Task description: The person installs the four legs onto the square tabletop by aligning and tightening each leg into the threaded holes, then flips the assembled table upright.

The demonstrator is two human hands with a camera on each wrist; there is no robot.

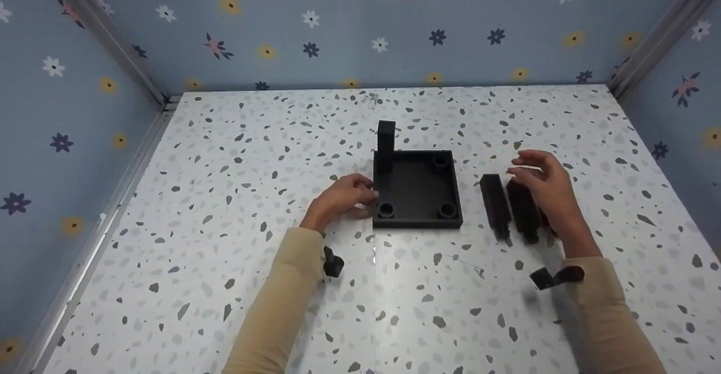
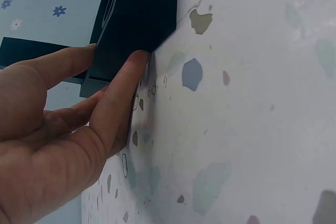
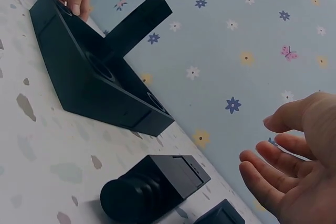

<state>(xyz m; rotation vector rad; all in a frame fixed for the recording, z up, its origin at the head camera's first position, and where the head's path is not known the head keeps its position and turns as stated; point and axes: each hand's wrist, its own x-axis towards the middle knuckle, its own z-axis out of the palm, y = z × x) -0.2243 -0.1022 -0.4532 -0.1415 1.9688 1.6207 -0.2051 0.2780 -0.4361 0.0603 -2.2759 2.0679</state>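
Note:
A black square tabletop [image 1: 417, 223] with raised edges lies underside up. One black leg [image 1: 386, 140] stands upright in its far left corner, and round sockets show in the other corners. My left hand [image 1: 345, 196] pinches the tabletop's left wall between thumb and fingers. To the right lie a loose black leg [image 1: 495, 202] and another leg [image 1: 523, 210], their round ends toward me. My right hand [image 1: 551, 188] hovers over the loose legs with fingers loosely bent and nothing in them. In the right wrist view, a leg's thick round end [image 3: 126, 198] shows close up.
A white speckled table [image 1: 225, 154] bears everything. Blue flowered panels [image 1: 338, 25] rise behind it and on both sides, joined by metal corner posts [image 1: 107, 30]. Part of another dark piece shows beneath my right hand.

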